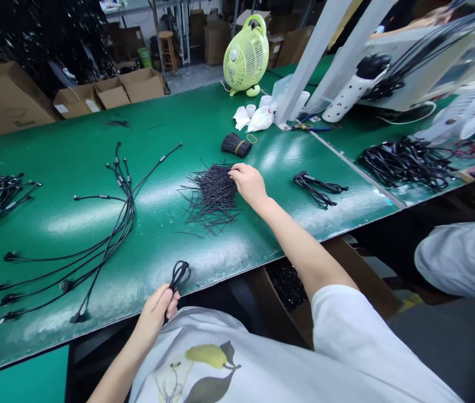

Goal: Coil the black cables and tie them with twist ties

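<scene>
The left hand (160,305) is clamped on a coiled cable (180,274), its thumb and fingers wrapped around the lower part; the loops rise out of the grip, above and slightly right of the fingers. The coil is black and glossy, wound into several narrow oval loops that lie close together at the grip and spread a little toward the top, with its lower part hidden in the hand. The right hand (250,183) reaches to the right edge of a pile of thin strips (214,193), its thumb and fingertips drawn close together; whether a strip is pinched between them I cannot tell. The strips are dark, slender and mostly straight, heaped densely in the middle, with loose ends pointing every way around the rim. Just beyond the right hand lies a tight bundle of similar strips (236,145), circled by a yellow band. To the right of that hand rest some folded black cables (319,189). Left of the left hand, long black cables (126,210) fan out across the green tabletop (271,240), plugs at their ends.
</scene>
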{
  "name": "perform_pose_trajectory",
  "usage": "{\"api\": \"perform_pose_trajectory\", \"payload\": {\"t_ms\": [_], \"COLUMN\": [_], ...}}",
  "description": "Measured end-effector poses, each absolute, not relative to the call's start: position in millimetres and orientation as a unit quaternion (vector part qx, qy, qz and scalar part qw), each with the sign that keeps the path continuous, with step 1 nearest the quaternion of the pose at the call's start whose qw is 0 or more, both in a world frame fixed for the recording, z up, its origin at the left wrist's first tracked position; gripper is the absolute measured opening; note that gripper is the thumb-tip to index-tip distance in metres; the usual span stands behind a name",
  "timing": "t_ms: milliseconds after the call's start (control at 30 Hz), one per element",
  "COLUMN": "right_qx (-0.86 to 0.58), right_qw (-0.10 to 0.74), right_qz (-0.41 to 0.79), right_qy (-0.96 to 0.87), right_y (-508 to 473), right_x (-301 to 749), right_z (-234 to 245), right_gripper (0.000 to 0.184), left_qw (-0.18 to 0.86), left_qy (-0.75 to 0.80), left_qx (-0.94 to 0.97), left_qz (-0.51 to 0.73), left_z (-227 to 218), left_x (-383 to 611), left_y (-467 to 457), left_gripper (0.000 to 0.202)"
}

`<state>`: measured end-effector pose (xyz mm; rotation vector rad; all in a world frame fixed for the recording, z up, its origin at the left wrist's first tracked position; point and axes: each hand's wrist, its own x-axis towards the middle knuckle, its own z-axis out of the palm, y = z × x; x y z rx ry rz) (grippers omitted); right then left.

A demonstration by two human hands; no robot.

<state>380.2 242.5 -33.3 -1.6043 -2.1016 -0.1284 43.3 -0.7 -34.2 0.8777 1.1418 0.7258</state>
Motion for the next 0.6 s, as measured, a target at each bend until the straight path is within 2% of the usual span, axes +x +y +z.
{"api": "perform_pose_trajectory", "payload": {"t_ms": [133, 233, 300, 367, 433, 500, 600], "right_qx": [-0.59, -0.594, -0.57, -0.514, -0.445, -0.4, -0.393], "right_qw": [0.269, 0.308, 0.364, 0.396, 0.398, 0.39, 0.364], "right_qz": [-0.099, -0.076, -0.001, 0.124, 0.257, 0.361, 0.429], "right_qy": [-0.755, -0.739, -0.736, -0.751, -0.76, -0.747, -0.728], "right_y": [229.4, 203.3, 174.5, 139.5, 105.4, 80.4, 65.5], "right_x": [381.4, 361.7, 332.5, 295.5, 261.3, 238.7, 227.3], "right_z": [-16.4, -5.7, -5.0, -10.0, -17.3, -22.5, -22.7], "right_gripper": [0.031, 0.026, 0.019, 0.013, 0.012, 0.013, 0.012], "left_qw": [0.709, 0.717, 0.719, 0.726, 0.729, 0.72, 0.682], "left_qy": [0.489, 0.466, 0.447, 0.422, 0.4, 0.393, 0.413], "left_qx": [0.373, 0.349, 0.334, 0.326, 0.328, 0.344, 0.368], "left_qz": [0.347, 0.384, 0.414, 0.436, 0.448, 0.457, 0.478], "left_z": [-26.3, -15.7, -9.3, -4.9, -3.2, -3.7, -3.9], "left_x": [52.0, 62.7, 70.9, 78.0, 80.6, 77.0, 64.4], "left_y": [9.7, 15.8, 18.7, 22.5, 27.7, 33.1, 36.3], "left_gripper": [0.043, 0.043, 0.042, 0.048, 0.054, 0.052, 0.042]}}
